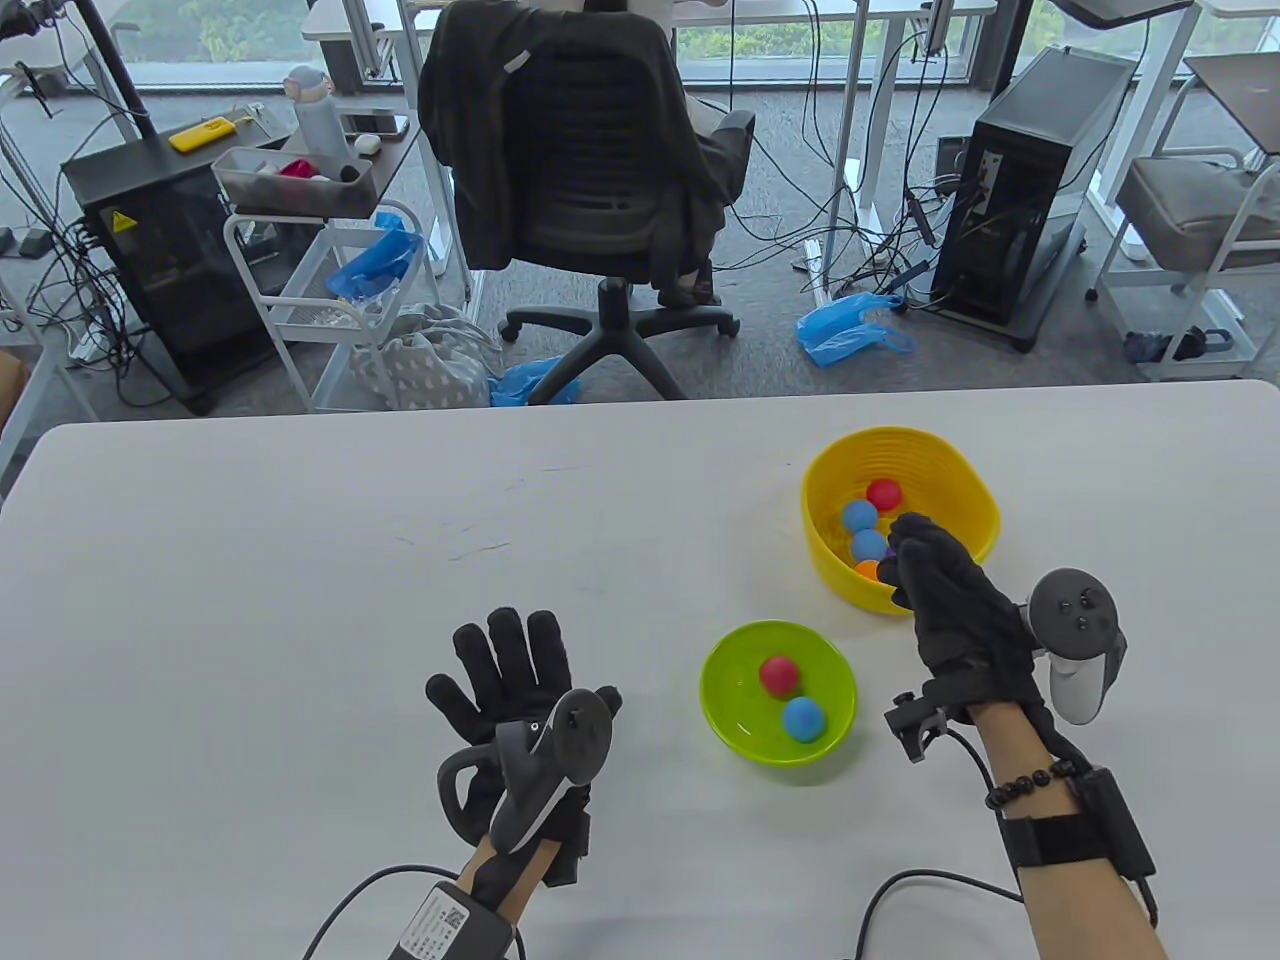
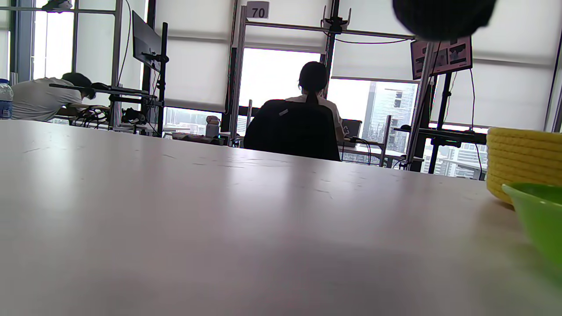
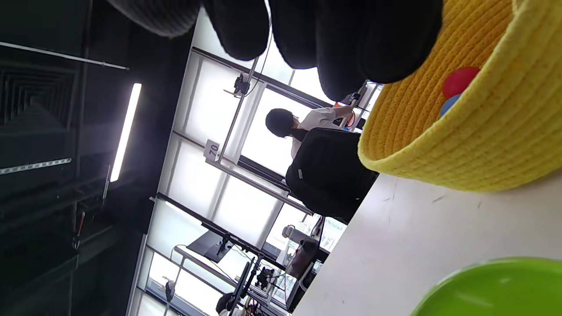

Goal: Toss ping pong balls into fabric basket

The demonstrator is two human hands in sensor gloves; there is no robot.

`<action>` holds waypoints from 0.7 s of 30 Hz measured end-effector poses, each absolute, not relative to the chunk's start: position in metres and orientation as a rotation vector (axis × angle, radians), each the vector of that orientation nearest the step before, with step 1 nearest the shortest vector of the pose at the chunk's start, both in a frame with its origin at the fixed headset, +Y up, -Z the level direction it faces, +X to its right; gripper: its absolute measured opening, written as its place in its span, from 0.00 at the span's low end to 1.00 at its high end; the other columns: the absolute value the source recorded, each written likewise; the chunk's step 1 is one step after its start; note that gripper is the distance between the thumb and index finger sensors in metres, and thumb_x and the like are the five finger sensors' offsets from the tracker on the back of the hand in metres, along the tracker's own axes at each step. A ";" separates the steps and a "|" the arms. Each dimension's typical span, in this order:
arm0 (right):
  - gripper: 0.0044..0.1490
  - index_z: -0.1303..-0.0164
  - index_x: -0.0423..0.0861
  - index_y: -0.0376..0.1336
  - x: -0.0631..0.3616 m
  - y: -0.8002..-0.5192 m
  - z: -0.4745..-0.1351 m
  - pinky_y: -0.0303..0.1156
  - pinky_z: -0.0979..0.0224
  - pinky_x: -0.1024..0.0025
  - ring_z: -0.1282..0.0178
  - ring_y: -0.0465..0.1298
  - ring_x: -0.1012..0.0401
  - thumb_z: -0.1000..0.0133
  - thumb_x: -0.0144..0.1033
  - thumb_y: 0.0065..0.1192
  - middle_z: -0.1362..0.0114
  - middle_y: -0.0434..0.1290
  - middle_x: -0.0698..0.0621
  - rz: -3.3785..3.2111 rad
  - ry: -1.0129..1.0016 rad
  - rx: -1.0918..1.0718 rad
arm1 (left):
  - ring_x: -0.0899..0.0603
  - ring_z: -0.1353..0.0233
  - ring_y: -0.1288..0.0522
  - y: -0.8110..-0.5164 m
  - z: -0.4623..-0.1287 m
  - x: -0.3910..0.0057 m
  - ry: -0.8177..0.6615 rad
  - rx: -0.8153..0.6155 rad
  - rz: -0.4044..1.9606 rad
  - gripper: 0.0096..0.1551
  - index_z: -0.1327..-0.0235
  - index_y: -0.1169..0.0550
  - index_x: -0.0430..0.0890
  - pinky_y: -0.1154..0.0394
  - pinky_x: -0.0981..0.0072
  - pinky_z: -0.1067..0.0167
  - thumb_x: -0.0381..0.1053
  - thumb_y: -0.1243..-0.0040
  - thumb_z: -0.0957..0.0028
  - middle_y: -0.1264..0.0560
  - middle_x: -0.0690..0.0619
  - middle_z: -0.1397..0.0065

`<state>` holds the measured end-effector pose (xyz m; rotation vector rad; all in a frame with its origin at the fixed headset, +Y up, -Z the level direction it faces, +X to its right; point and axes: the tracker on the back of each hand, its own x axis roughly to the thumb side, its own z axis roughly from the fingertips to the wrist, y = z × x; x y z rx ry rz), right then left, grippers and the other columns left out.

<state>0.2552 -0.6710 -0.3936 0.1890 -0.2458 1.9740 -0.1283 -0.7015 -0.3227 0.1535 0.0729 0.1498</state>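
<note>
The yellow fabric basket [image 1: 960, 470] stands on the white table at the right. It holds a red ball [image 1: 884, 494], two blue balls [image 1: 858, 516] and an orange ball [image 1: 866, 571]. My right hand [image 1: 915, 560] hangs over the basket's near rim with its fingers [image 3: 342, 39] bunched downward. A sliver of purple shows at its fingertips; I cannot tell whether it is held. The green bowl [image 1: 730, 650] in front of the basket holds a red ball [image 1: 778, 675] and a blue ball [image 1: 803, 718]. My left hand [image 1: 510, 670] lies flat on the table, fingers spread and empty, left of the bowl.
The basket [image 2: 522, 158] and the green bowl [image 2: 540, 215] show at the right edge of the left wrist view. Both also show in the right wrist view, basket [image 3: 483, 145] above bowl [image 3: 496, 289]. An office chair [image 1: 590, 170] stands beyond the table's far edge.
</note>
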 end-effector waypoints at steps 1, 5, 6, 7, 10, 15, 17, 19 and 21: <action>0.34 0.21 0.46 0.59 0.250 -0.669 -0.392 0.73 0.29 0.45 0.30 0.74 0.40 0.34 0.53 0.51 0.19 0.64 0.37 2.018 -0.251 0.210 | 0.26 0.16 0.70 -0.702 -0.323 -0.128 0.072 0.154 0.152 0.56 0.15 0.56 0.45 0.71 0.18 0.31 0.67 0.45 0.45 0.65 0.39 0.11; 0.33 0.27 0.45 0.66 0.226 -0.666 -0.385 0.71 0.30 0.41 0.31 0.74 0.37 0.36 0.52 0.55 0.20 0.66 0.36 2.197 -0.237 0.340 | 0.27 0.16 0.70 -0.702 -0.323 -0.129 0.075 0.155 0.161 0.56 0.15 0.56 0.45 0.71 0.18 0.31 0.67 0.45 0.45 0.65 0.39 0.11; 0.33 0.27 0.45 0.66 0.222 -0.666 -0.384 0.71 0.31 0.40 0.31 0.74 0.36 0.37 0.52 0.56 0.21 0.67 0.35 2.222 -0.233 0.362 | 0.27 0.16 0.70 -0.702 -0.323 -0.129 0.075 0.155 0.162 0.56 0.15 0.56 0.45 0.71 0.18 0.31 0.67 0.45 0.45 0.65 0.39 0.11; 0.33 0.28 0.44 0.67 0.215 -0.666 -0.381 0.71 0.32 0.40 0.32 0.74 0.36 0.38 0.52 0.57 0.21 0.67 0.35 2.264 -0.222 0.403 | 0.27 0.16 0.70 -0.702 -0.323 -0.129 0.071 0.156 0.167 0.56 0.15 0.56 0.45 0.71 0.18 0.31 0.67 0.45 0.45 0.65 0.39 0.11; 0.33 0.29 0.44 0.68 0.199 -0.670 -0.374 0.71 0.32 0.39 0.32 0.74 0.36 0.38 0.52 0.57 0.21 0.67 0.34 2.381 -0.140 0.504 | 0.27 0.16 0.70 -0.702 -0.322 -0.127 0.062 0.160 0.166 0.56 0.15 0.55 0.45 0.71 0.18 0.31 0.67 0.45 0.45 0.65 0.39 0.11; 0.33 0.31 0.43 0.69 0.173 -0.683 -0.363 0.70 0.31 0.37 0.30 0.73 0.34 0.38 0.51 0.57 0.21 0.68 0.35 2.550 0.029 0.607 | 0.27 0.16 0.70 -0.702 -0.321 -0.126 0.049 0.157 0.169 0.56 0.15 0.55 0.45 0.71 0.18 0.31 0.67 0.44 0.45 0.65 0.39 0.11; 0.32 0.33 0.43 0.71 0.164 -0.688 -0.360 0.69 0.30 0.36 0.29 0.72 0.33 0.38 0.52 0.56 0.22 0.69 0.35 2.616 0.080 0.643 | 0.27 0.16 0.70 -0.703 -0.321 -0.125 0.045 0.156 0.172 0.56 0.15 0.55 0.45 0.71 0.18 0.31 0.67 0.44 0.45 0.65 0.39 0.11; 0.32 0.33 0.43 0.71 0.155 -0.693 -0.359 0.69 0.30 0.36 0.29 0.71 0.33 0.38 0.52 0.57 0.22 0.69 0.35 2.670 0.117 0.664 | 0.27 0.16 0.70 -0.703 -0.321 -0.125 0.040 0.156 0.176 0.56 0.15 0.55 0.45 0.71 0.18 0.31 0.67 0.44 0.45 0.65 0.39 0.11; 0.32 0.34 0.42 0.71 0.149 -0.698 -0.358 0.68 0.29 0.35 0.28 0.71 0.32 0.38 0.51 0.57 0.21 0.68 0.35 2.715 0.157 0.678 | 0.27 0.16 0.70 -0.703 -0.321 -0.125 0.039 0.156 0.176 0.56 0.15 0.55 0.45 0.71 0.18 0.31 0.67 0.44 0.45 0.65 0.40 0.11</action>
